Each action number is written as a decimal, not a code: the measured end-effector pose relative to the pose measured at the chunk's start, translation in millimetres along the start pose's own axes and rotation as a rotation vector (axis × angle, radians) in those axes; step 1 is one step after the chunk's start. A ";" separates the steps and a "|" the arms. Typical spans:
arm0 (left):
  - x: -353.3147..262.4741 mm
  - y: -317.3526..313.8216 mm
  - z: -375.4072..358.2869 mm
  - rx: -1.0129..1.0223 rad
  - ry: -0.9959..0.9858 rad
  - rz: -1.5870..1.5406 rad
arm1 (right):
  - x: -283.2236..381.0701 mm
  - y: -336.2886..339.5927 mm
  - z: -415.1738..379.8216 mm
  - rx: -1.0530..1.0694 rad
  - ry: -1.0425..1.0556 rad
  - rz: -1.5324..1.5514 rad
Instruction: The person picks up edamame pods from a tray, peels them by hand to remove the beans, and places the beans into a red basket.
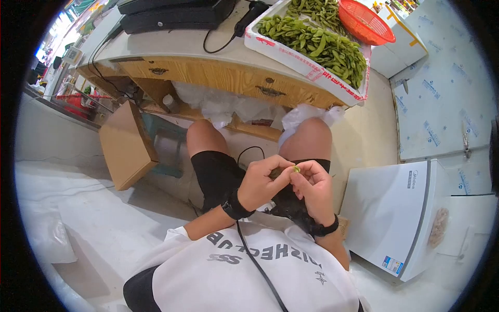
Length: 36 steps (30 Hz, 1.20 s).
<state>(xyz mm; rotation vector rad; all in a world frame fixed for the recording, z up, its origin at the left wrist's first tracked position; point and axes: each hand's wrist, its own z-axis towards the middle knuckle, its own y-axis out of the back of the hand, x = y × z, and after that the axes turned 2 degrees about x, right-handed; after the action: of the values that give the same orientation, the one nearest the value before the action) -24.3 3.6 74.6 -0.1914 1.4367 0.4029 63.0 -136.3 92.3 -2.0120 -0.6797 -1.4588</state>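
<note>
Above my lap, both hands meet fingertip to fingertip around a small green soybean pod (296, 169). My left hand (261, 182) pinches it from one side, thumb and index finger pressed together. From the other side, the thumb and fingers of my right hand (315, 188) close on it. Most of the pod is hidden by the fingers. Many more soybean pods (317, 44) lie heaped in a white foam box (306, 73) on the desk in front, to the right. A red plastic basket (366, 22) rests at that box's far right side.
A wooden desk (208, 73) with drawers stands before my knees, bearing a black machine (171, 14). Plastic bags (223, 104) fill its lower shelf. A cardboard box (127, 145) sits on a stool to the left. A small white fridge (387, 213) is close on the right.
</note>
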 end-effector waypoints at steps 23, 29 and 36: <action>0.2 86.8 9.6 -0.213 0.156 -0.155 | 29.3 -54.1 85.8 0.345 -0.204 0.036; 19.9 110.8 9.0 -0.321 0.179 -0.492 | 97.6 -18.0 138.3 0.180 0.122 -0.132; 23.9 96.0 25.5 -0.332 0.247 -0.400 | 178.9 36.9 231.3 -0.281 0.594 -0.611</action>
<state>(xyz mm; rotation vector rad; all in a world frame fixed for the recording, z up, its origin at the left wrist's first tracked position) -35.4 104.7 65.2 -0.8063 1.5205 0.2907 294.4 11.4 199.6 -1.4598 -0.8943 -2.4857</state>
